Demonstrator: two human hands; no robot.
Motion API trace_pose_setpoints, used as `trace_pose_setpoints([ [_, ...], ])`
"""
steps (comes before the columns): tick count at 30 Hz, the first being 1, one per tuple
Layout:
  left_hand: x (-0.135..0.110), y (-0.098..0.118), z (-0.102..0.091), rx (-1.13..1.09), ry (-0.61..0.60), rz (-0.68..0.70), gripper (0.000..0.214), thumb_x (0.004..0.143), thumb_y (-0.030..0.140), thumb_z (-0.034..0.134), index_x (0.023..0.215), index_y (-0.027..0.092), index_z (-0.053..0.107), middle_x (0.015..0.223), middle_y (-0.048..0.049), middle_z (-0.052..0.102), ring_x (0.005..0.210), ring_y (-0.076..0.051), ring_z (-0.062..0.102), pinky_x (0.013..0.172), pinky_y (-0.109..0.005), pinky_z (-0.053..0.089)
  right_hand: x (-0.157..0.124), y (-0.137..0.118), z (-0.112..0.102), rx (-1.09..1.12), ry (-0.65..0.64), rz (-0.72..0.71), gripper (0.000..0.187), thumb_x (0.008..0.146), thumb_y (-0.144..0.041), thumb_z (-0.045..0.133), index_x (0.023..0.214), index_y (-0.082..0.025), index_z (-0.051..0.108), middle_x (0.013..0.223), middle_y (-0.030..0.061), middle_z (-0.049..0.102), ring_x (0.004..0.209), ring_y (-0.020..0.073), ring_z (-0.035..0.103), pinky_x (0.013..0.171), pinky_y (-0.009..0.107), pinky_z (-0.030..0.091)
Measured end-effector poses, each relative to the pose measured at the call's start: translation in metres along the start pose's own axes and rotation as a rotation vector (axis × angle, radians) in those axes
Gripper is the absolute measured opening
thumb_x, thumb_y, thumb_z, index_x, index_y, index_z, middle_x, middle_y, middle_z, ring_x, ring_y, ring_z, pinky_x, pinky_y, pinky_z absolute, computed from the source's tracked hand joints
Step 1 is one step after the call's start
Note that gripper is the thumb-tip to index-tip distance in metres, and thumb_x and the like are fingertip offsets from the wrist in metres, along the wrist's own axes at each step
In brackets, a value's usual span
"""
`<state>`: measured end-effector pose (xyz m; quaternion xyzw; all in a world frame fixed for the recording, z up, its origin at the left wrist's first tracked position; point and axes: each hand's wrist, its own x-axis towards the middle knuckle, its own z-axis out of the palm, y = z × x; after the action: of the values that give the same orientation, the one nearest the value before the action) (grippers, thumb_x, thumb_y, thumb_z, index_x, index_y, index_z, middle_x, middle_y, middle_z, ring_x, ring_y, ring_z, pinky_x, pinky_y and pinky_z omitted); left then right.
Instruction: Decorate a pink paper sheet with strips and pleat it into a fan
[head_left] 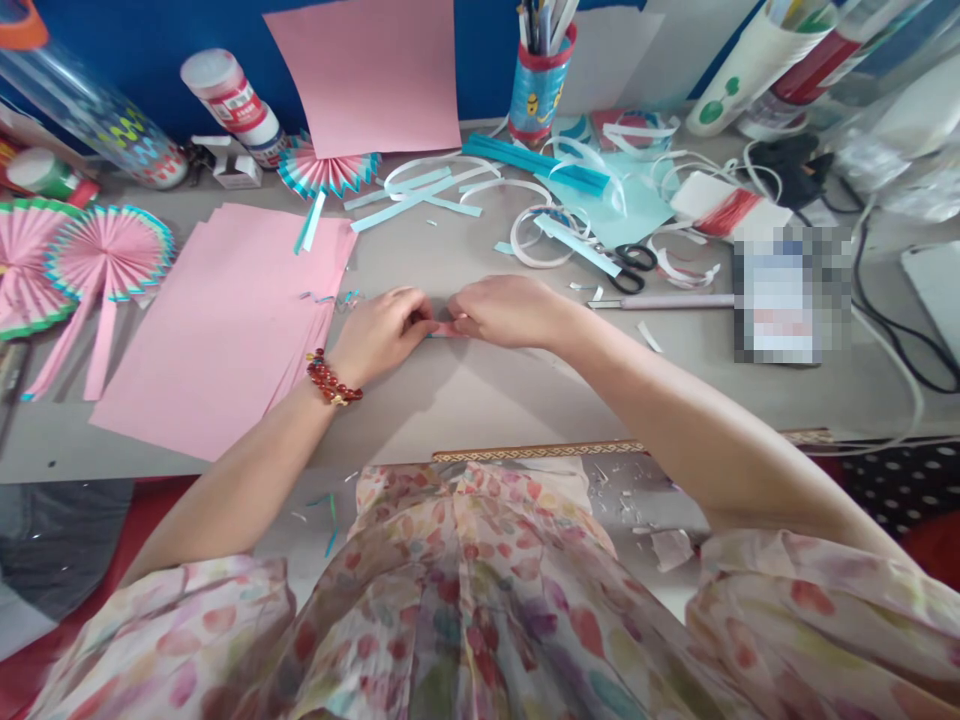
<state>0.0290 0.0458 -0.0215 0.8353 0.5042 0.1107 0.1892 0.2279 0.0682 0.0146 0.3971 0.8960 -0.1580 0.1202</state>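
Observation:
Between my two hands, close to the tabletop, is a narrow pink paper strip (pixel 445 329) with a blue edge, mostly covered by my fingers. My left hand (pixel 390 330) wears a red bead bracelet on its wrist and pinches the strip's left end. From the other side my right hand (pixel 499 312) pinches it, knuckles up. Left of my hands lies a stack of pink paper sheets (pixel 217 320). Finished-looking pleated paper fans, such as the pink one with blue trim (pixel 111 250), rest at the far left.
Black-handled scissors (pixel 634 268), a craft knife (pixel 667 301) and light-blue paper strips (pixel 420 200) lie beyond my right hand. A pen cup (pixel 541 90), a glue bottle (pixel 232 105) and a clear tube (pixel 97 110) stand at the back. Cables run along the right.

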Motion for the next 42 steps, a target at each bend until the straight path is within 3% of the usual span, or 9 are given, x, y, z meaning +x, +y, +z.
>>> trace_pose_setpoints([
  [21,0.001,0.004,0.002,0.051,0.000,-0.034,0.015,0.089,0.034,0.055,0.087,0.020,0.061,0.091,-0.0057,0.067,0.087,-0.023,0.063,0.070,-0.031,0.041,0.001,0.000,0.000,0.015,0.010,-0.010,0.041,0.100,-0.042,0.041,0.104,-0.015,0.070,0.104,0.0144,0.071,0.095,0.0260,0.063,0.070,0.030,0.033],
  [32,0.009,-0.004,-0.004,-0.091,-0.034,-0.060,0.018,0.084,0.039,0.063,0.078,0.021,0.063,0.072,-0.0002,0.065,0.064,-0.016,0.056,0.057,-0.027,0.036,0.001,0.001,0.000,0.035,-0.015,0.010,0.039,0.100,-0.043,0.041,0.104,-0.017,0.070,0.101,0.0123,0.072,0.093,0.0251,0.063,0.067,0.029,0.031],
  [42,0.009,0.001,-0.006,-0.057,-0.048,-0.059,0.016,0.085,0.036,0.062,0.079,0.021,0.063,0.073,-0.0015,0.065,0.066,-0.016,0.057,0.058,-0.027,0.035,0.001,0.001,-0.001,0.033,-0.020,0.007,0.039,0.100,-0.042,0.042,0.106,-0.016,0.070,0.103,0.0129,0.072,0.094,0.0247,0.063,0.070,0.029,0.033],
])
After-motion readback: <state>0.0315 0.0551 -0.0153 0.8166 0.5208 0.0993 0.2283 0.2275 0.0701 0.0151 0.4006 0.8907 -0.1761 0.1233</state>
